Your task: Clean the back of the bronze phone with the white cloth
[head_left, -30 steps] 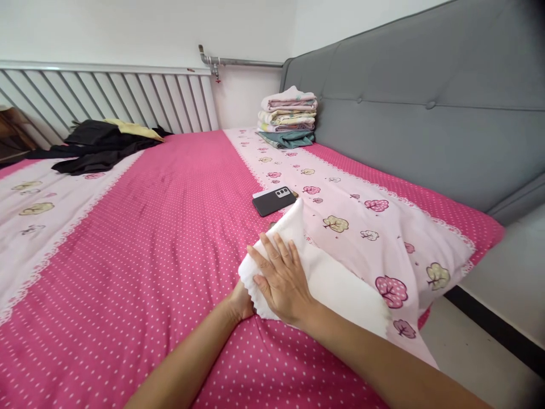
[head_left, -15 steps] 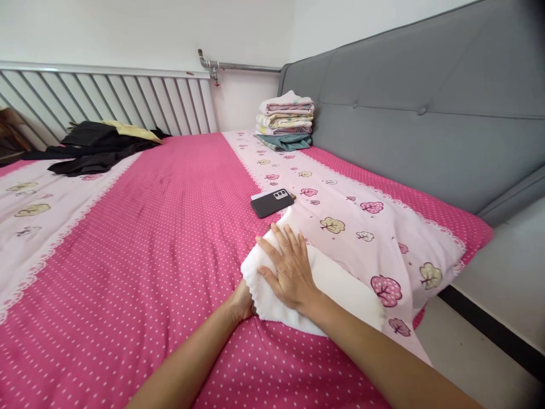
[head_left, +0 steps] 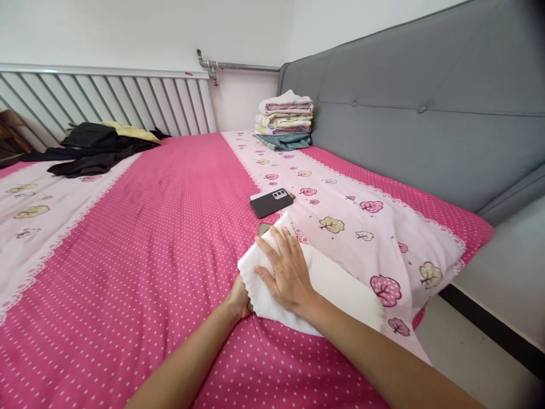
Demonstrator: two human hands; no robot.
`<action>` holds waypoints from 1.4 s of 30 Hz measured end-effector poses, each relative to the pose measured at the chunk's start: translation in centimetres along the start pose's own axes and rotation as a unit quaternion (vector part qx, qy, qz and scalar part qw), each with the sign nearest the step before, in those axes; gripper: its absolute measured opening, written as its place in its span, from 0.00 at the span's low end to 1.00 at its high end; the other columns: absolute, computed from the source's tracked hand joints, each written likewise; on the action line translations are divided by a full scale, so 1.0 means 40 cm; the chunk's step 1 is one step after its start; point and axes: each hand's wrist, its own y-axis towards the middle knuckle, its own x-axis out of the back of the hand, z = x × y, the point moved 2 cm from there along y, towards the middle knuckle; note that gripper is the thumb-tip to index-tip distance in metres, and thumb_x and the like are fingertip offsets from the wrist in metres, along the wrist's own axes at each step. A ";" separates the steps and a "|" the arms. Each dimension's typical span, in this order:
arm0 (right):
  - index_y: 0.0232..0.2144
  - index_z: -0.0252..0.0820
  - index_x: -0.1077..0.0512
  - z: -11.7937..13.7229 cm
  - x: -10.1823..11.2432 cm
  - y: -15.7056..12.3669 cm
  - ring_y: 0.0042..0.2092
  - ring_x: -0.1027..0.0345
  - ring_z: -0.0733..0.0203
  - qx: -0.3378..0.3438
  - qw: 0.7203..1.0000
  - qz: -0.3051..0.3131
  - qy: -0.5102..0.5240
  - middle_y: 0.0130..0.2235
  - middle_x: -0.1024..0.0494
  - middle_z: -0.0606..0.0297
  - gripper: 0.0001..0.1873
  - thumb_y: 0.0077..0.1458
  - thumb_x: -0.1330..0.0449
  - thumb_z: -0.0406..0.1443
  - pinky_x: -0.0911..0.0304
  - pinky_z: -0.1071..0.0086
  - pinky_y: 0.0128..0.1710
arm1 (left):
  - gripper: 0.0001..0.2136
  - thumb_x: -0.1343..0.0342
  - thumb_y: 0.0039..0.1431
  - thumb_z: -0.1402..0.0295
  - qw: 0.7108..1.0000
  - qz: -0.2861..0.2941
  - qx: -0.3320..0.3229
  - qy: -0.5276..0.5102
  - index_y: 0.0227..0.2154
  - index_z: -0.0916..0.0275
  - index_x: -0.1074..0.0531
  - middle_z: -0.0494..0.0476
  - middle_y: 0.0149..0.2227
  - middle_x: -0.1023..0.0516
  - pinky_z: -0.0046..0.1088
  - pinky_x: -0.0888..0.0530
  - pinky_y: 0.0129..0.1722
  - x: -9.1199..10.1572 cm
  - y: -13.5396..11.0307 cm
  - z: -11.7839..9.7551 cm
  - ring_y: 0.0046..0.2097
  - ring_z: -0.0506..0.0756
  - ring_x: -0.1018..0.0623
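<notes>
My right hand [head_left: 287,271] lies with outstretched fingers on a white cloth [head_left: 340,284] with a scalloped edge. Beneath the cloth is a flat phone [head_left: 264,229], mostly covered; only its rounded brownish top corner and a bit of its lower edge show. My left hand [head_left: 239,296] is closed around the phone's lower left side, its fingers hidden under the cloth. Just beyond my hands, a dark phone [head_left: 271,203] with a light camera block rests face down on the bed, a pale flat item [head_left: 257,196] peeking out from under it.
A pink dotted bedspread [head_left: 170,238] with tree-print bands covers the bed. Folded cloths [head_left: 284,120] are stacked by the grey headboard [head_left: 404,113]. Black clothes [head_left: 93,147] and a yellow cloth [head_left: 130,132] lie near the white radiator [head_left: 128,99].
The cloth and my hands have shifted slightly left, and the phone's top corner now shows more past the cloth. Things around them stay in place.
</notes>
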 end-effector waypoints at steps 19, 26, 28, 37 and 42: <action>0.60 0.43 0.50 0.021 -0.026 -0.037 0.63 0.68 0.41 0.053 0.995 0.075 0.046 0.64 0.58 0.54 0.43 0.48 0.46 0.57 0.55 0.47 0.57 | 0.29 0.64 0.60 0.52 0.996 -0.017 -0.059 -0.059 0.53 0.70 0.38 0.64 0.42 0.23 0.38 0.37 0.53 -0.001 0.000 -0.058 0.47 0.61 0.26; 0.60 0.47 0.48 0.040 -0.036 -0.047 0.62 0.64 0.42 0.063 0.993 0.087 0.042 0.63 0.55 0.57 0.37 0.51 0.43 0.48 0.48 0.49 0.56 | 0.29 0.68 0.62 0.55 0.988 -0.051 -0.124 -0.077 0.57 0.73 0.45 0.65 0.41 0.22 0.38 0.37 0.53 0.014 0.014 -0.094 0.45 0.60 0.24; 0.59 0.47 0.47 0.041 -0.041 -0.047 0.62 0.63 0.43 0.073 0.993 0.084 0.037 0.63 0.54 0.58 0.34 0.52 0.42 0.41 0.48 0.51 0.56 | 0.29 0.67 0.62 0.56 0.984 -0.069 -0.143 -0.075 0.58 0.75 0.46 0.66 0.40 0.23 0.37 0.36 0.52 0.018 0.013 -0.103 0.44 0.59 0.24; 0.56 0.48 0.41 0.025 -0.055 -0.048 0.60 0.50 0.51 0.094 0.994 0.046 0.022 0.60 0.44 0.61 0.31 0.52 0.53 0.22 0.39 0.60 0.52 | 0.27 0.64 0.60 0.55 0.978 -0.108 -0.166 -0.063 0.49 0.72 0.33 0.68 0.39 0.22 0.42 0.34 0.50 0.043 0.015 -0.127 0.44 0.61 0.24; 0.54 0.45 0.36 0.021 -0.051 -0.048 0.55 0.41 0.58 0.103 0.993 0.034 0.046 0.58 0.39 0.60 0.28 0.54 0.56 0.22 0.39 0.64 0.52 | 0.27 0.65 0.61 0.55 0.971 -0.118 -0.202 -0.052 0.48 0.72 0.33 0.68 0.38 0.22 0.44 0.33 0.50 0.045 0.012 -0.141 0.44 0.62 0.24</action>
